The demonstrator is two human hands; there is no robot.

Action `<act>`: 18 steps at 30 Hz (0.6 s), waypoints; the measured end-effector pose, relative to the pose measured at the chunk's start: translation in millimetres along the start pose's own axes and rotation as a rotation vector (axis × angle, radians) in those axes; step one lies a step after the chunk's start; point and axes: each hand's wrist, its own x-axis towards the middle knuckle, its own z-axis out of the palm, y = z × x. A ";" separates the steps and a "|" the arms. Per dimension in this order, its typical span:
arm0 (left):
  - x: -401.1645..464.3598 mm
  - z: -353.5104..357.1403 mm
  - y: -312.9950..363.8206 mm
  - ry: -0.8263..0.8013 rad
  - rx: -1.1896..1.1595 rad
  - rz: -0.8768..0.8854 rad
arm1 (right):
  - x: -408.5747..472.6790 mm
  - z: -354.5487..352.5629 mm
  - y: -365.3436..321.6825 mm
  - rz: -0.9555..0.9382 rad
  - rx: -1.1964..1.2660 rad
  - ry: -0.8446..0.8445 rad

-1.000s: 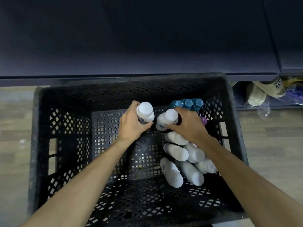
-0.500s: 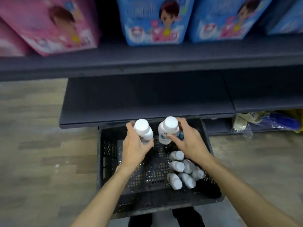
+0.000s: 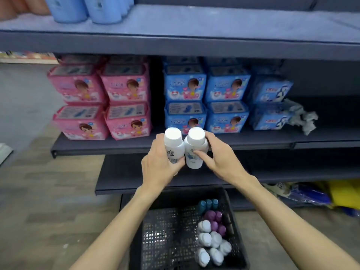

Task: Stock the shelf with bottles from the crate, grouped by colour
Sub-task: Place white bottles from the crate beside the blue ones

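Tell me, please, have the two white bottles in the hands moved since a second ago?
Yes. The two white bottles have gone up out of the black crate; they are now held in front of the shelf edge, well above it.

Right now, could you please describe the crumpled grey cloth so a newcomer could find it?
Find the dark metal shelf stacked with pink and blue packs. The crumpled grey cloth lies on it just right of the rightmost blue packs. It alone there is loose, unprinted fabric.

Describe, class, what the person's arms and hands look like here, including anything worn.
Both forearms are bare up to the picture's edge, with no sleeves in view. The left hand and right hand wear no gloves, rings, watch or bracelet. The fingers are uncovered, with short nails.
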 end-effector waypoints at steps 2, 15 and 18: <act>11.5 -18.6 15.5 0.030 0.016 0.044 | 9.3 -20.8 -17.0 -0.035 -0.008 0.014; 82.3 -153.3 133.7 0.269 0.040 0.186 | 71.2 -166.0 -140.3 -0.230 -0.016 0.203; 102.8 -182.6 160.2 0.306 0.061 0.229 | 86.5 -198.2 -167.1 -0.245 0.028 0.241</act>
